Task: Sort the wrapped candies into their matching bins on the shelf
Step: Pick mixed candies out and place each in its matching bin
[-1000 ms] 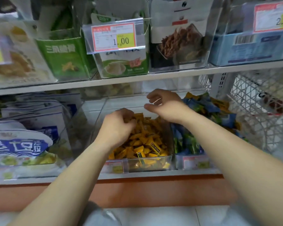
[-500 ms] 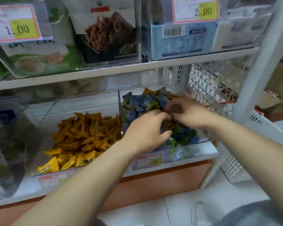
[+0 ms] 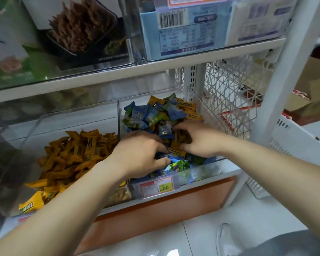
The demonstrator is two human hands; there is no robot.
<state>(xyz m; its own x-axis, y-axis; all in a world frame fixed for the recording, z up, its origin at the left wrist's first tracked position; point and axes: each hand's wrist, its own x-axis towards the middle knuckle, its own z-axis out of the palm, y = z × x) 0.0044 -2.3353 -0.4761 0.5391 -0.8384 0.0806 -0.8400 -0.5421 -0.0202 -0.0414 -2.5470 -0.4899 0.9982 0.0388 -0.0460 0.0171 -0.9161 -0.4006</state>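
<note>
Both hands, left hand (image 3: pixel 139 156) and right hand (image 3: pixel 198 139), in the mixed bin (image 3: pixel 207 170), fingers curled, seemingly around orange candy (image 3: pixel 175 151).

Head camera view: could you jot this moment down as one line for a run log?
step: sorting candies | left hand: in right bin, fingers on wrappers | right hand: same bin, picking | orange candies: mixed among blue | left bin: orange only

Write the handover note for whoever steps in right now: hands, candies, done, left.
Left hand: in the right bin, fingers curled among blue candies; firm hold unclear.
Right hand: same bin, fingers closed on orange candies.
Left bin: all orange, looks sorted.
Done: unclear how many moved.
Left: orange strays at the right bin's back still need moving over.
</note>
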